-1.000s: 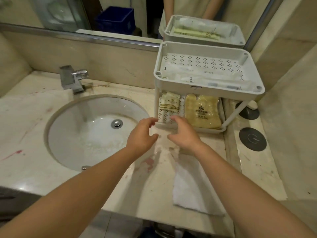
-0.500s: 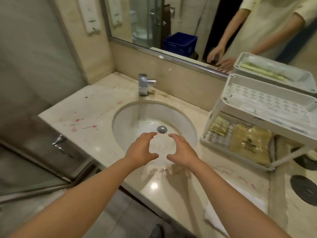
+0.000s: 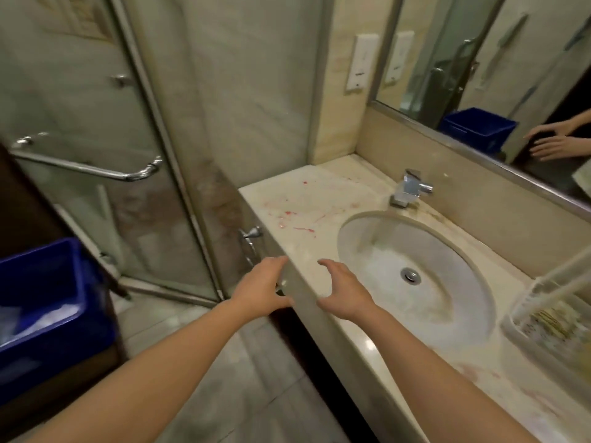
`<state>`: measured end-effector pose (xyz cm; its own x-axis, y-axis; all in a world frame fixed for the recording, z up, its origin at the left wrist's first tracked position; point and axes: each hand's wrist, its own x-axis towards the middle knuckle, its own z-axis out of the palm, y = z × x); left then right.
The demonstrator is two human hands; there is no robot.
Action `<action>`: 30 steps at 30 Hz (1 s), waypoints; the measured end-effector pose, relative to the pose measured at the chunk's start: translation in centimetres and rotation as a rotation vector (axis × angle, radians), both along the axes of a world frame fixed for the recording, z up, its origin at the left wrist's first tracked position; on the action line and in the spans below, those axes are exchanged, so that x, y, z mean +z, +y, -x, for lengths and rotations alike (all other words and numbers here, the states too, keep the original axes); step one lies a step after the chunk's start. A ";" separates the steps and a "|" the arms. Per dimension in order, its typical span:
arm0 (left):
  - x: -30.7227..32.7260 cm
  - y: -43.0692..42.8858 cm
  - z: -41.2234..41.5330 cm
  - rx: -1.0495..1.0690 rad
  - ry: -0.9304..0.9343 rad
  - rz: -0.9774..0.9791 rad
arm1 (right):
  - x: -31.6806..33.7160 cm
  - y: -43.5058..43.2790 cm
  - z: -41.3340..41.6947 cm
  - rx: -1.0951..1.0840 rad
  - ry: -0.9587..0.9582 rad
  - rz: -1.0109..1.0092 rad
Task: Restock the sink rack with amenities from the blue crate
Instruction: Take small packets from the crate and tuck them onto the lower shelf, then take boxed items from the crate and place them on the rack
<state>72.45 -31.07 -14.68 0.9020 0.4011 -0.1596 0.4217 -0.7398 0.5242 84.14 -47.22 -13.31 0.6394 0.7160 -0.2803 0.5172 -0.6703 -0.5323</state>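
Bare fingers are seen spread and loosely curled on both hands, and nothing is grasped in either. The left hand (image 3: 260, 290) is held in the air beyond the front edge of the marble counter (image 3: 307, 199), above the floor; the right hand (image 3: 343, 290) is held over the counter's edge, just beside the sink basin (image 3: 412, 276). The blue crate (image 3: 41, 302) is found at the far left, well apart from both hands, with pale wrapped items dimly seen inside. A corner of the sink rack (image 3: 550, 302) is seen at the right edge, blurred, with yellowish packets on its lower tier. A faucet (image 3: 411, 191) is mounted behind the basin. The crate and hands are reflected in the mirror (image 3: 479, 75).
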 end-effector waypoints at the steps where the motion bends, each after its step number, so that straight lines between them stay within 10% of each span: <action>1: 0.0 1.2 1.5 0.020 0.008 -0.009 | 0.1 1.4 1.2 0.023 0.005 -0.002; 30: 0.4 22.1 42.1 0.626 0.096 -0.248 | 2.1 32.2 36.2 0.780 -0.271 -0.029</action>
